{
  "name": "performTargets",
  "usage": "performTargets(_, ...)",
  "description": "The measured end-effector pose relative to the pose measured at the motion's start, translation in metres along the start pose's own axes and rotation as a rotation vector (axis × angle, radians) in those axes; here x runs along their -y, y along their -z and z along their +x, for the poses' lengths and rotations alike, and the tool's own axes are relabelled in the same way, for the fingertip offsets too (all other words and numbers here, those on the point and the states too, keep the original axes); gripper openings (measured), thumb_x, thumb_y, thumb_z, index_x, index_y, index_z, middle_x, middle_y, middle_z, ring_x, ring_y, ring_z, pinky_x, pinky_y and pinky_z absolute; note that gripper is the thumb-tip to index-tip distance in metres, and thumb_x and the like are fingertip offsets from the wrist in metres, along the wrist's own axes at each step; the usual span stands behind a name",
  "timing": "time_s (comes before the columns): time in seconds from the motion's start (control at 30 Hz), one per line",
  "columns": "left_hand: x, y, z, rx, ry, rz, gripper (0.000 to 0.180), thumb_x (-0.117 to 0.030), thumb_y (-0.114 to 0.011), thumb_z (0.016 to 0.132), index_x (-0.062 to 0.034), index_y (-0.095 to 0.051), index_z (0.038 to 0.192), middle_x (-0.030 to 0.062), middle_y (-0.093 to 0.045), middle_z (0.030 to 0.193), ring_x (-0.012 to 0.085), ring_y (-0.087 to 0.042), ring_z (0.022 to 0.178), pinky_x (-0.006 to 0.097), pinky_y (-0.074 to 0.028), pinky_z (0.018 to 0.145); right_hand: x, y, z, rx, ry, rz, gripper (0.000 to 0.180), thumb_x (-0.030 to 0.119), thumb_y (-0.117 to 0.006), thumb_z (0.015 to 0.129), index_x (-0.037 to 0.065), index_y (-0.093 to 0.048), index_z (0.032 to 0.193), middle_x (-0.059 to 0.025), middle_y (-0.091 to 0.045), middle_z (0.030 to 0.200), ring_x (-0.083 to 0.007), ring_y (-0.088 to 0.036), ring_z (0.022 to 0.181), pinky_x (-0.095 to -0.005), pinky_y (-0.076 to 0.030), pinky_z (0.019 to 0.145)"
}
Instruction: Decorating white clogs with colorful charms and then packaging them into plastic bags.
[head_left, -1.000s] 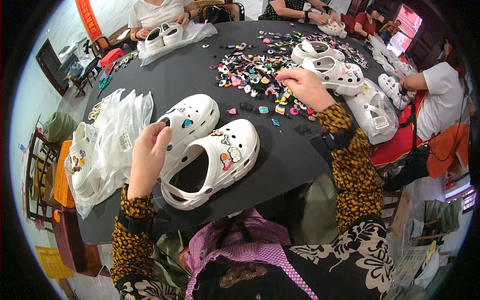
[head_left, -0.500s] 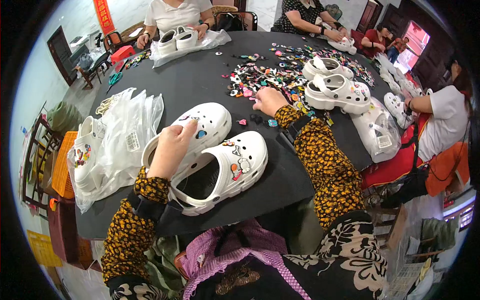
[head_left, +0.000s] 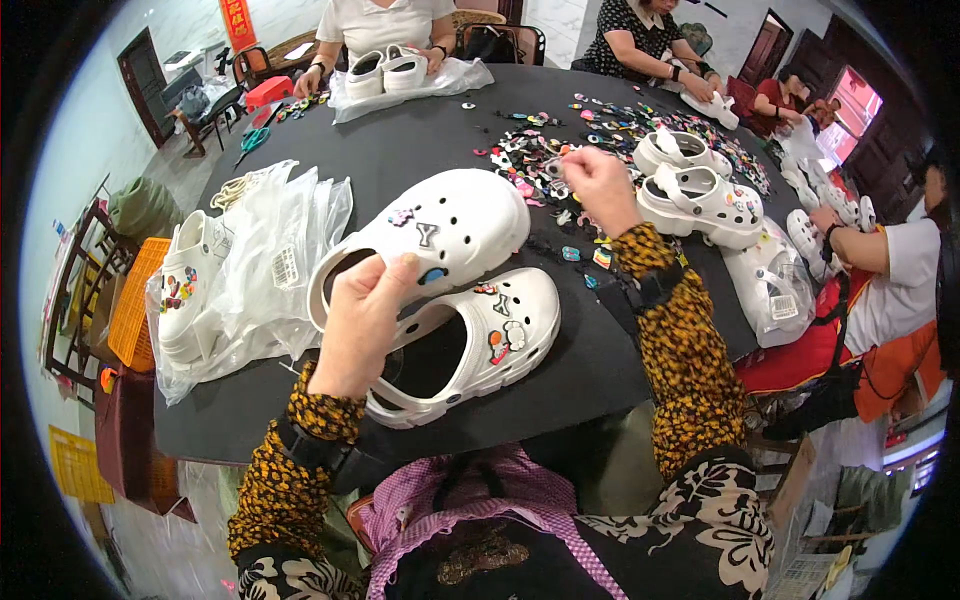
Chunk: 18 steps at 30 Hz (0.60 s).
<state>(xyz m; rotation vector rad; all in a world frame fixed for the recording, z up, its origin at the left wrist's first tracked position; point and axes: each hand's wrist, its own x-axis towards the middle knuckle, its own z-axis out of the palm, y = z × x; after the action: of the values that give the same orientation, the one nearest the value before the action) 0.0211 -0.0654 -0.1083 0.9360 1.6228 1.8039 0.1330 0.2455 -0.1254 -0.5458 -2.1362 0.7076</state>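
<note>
Nearest clog [head_left: 532, 308] on table [head_left: 400, 140], plastic bags [head_left: 312, 230] left, charm pile [head_left: 522, 152] behind, other clog pair [head_left: 722, 208] right of pile

Here the left hand [head_left: 360, 318] grips a white clog [head_left: 460, 215], thumb beside its blue charm [head_left: 432, 275], a second white clog [head_left: 530, 312] just right of those fingers, while the right hand's [head_left: 602, 190] bunched fingertips hover by the colourful charm pile [head_left: 512, 152].

On the black table [head_left: 390, 140] I see colourful charms [head_left: 522, 152] heaped mid-surface, a white clog [head_left: 484, 325] near the front, clear plastic bags [head_left: 315, 235] leftward, teal scissors [head_left: 253, 142] beyond, and another clog pair [head_left: 735, 225] right.
</note>
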Motion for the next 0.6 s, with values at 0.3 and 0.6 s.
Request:
performTargets(0.3, -0.003, -0.009, -0.011, -0.038, -0.032, -0.107, 0.03, -0.021, -0.052, 0.098, 0.004, -0.064, 0.108, 0.002, -0.066, 0.099, 0.0062, -0.056, 0.089, 0.024, -0.045, 0.081, 0.146, 0.016, -0.065, 0.055, 0.226, 0.258, 0.006, 0.004, -0.061, 0.085, 0.002, -0.062, 0.091, -0.0094, -0.065, 0.079, -0.0147, -0.063, 0.07, -0.0287, -0.05, 0.066)
performTargets(0.6, 0.001, -0.009, -0.006, -0.088, 0.059, -0.239, 0.029, -0.028, -0.056, 0.096, -0.0008, -0.065, 0.098, -0.0009, -0.064, 0.09, 0.0032, -0.054, 0.08, 0.021, -0.044, 0.07, 0.141, -0.03, -0.084, 0.018, 0.683, -0.184, 0.016, 0.001, -0.065, 0.079, 0.004, -0.06, 0.094, -0.0097, -0.062, 0.086, -0.0288, -0.059, 0.081, -0.0387, -0.046, 0.075)
